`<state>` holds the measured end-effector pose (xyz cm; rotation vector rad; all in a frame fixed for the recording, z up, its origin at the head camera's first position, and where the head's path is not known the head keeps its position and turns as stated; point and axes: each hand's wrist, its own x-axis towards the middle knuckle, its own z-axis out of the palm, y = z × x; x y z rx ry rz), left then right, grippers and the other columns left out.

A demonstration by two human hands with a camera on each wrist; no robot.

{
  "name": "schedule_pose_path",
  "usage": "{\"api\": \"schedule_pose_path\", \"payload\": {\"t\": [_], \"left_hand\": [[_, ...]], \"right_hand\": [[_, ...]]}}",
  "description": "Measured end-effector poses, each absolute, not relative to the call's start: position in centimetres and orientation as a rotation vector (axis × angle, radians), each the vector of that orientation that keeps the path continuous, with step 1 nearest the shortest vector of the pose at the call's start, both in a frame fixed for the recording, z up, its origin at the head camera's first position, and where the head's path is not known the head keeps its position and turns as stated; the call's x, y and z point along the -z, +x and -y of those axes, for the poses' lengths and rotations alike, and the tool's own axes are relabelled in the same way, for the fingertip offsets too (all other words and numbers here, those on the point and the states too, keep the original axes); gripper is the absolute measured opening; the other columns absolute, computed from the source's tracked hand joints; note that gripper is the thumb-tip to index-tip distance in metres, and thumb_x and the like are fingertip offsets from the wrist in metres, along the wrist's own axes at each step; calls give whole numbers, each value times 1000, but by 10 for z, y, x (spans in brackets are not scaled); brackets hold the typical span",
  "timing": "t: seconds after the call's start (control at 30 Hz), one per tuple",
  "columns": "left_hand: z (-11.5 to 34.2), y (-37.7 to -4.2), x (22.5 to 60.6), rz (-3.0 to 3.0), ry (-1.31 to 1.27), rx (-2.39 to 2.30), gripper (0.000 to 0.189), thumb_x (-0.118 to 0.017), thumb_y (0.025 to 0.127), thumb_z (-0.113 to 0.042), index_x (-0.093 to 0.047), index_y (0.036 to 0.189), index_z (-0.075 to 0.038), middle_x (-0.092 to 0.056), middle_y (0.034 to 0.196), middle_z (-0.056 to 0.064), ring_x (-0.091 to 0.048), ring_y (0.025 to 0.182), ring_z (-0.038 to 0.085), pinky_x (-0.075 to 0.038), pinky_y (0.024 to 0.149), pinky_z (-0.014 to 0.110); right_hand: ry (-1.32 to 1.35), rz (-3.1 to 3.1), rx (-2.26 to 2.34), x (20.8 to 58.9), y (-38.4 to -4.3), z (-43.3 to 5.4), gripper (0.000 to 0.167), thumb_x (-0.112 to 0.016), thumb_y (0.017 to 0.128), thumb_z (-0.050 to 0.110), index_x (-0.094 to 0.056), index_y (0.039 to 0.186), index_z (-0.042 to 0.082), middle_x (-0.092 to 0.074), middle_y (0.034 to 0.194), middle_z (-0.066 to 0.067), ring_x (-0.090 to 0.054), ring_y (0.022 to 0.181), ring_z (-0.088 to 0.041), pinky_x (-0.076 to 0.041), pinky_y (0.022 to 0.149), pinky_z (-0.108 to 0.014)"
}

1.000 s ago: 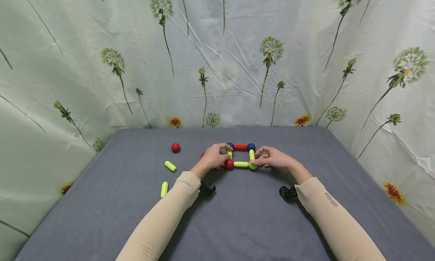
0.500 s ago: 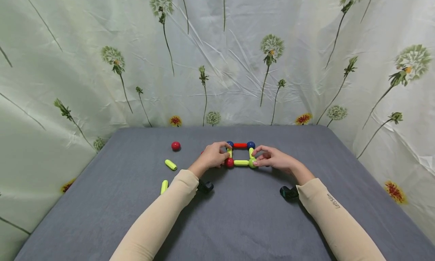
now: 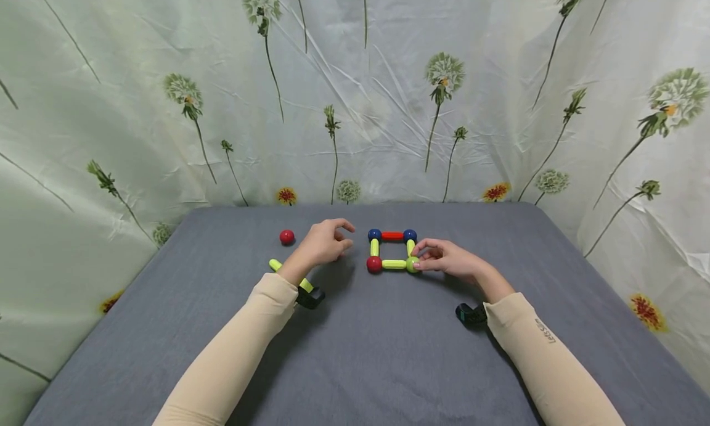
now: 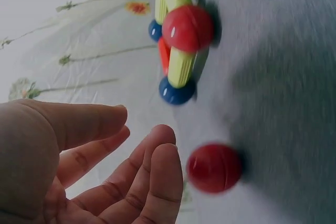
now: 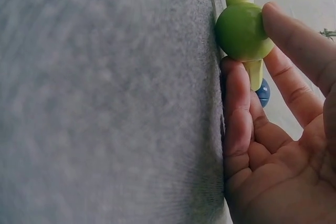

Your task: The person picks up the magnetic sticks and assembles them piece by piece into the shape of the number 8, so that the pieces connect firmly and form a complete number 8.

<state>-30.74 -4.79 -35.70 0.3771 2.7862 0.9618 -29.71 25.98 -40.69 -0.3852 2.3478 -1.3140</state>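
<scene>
A square frame of ball-and-stick pieces lies on the table in the head view. Its corners are two blue balls [image 3: 409, 235], a red ball [image 3: 374, 264] and a green ball [image 3: 413, 264]. One red stick [image 3: 392, 235] and several yellow-green sticks [image 3: 394, 264] join them. My right hand [image 3: 452, 259] has its thumb on the green ball, with other fingers against the ball's far side in the right wrist view. My left hand [image 3: 322, 244] hovers left of the frame, fingers loosely bent, holding nothing. Close to its fingertips in the left wrist view is a loose red ball [image 4: 214, 168].
Another red ball [image 3: 286, 237] lies farther left on the grey tabletop [image 3: 355, 364]. A yellow-green stick [image 3: 275, 265] is partly covered by my left wrist, and a second stick end [image 3: 306, 285] shows beside it. A flowered curtain [image 3: 355, 93] hangs behind.
My left hand has let go of the frame's left side and moved left, and its forearm now covers one loose stick. The right hand stays at the green ball.
</scene>
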Motion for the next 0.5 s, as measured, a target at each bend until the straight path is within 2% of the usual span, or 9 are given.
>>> {"api": "schedule_pose_path", "payload": {"t": [0.1, 0.27, 0.5], "left_hand": [[61, -306, 352, -2823, 360, -908, 28, -62, 89, -26, -60, 117, -24, -69, 101, 2, -65, 80, 15, -51, 69, 30], [81, -298, 347, -2845, 360, -833, 23, -62, 89, -28, -62, 111, -26, -68, 99, 4, -63, 80, 16, -50, 68, 31], [106, -279, 346, -2908, 364, -678, 29, -64, 88, -32, -63, 112, -17, -67, 92, 5, -61, 78, 17, -48, 64, 30]], "right_hand": [[-379, -2348, 1316, 407, -296, -259, 40, -71, 81, 37, -56, 114, 18, -62, 102, -5, -55, 95, -20, -42, 80, -31], [-372, -2364, 1309, 408, -296, -258, 40, -71, 81, 38, -57, 114, 19, -62, 104, -6, -55, 97, -20, -43, 81, -30], [-371, -2372, 1313, 409, -296, -258, 40, -71, 81, 38, -57, 113, 19, -62, 104, -6, -56, 97, -20, -44, 81, -30]]}}
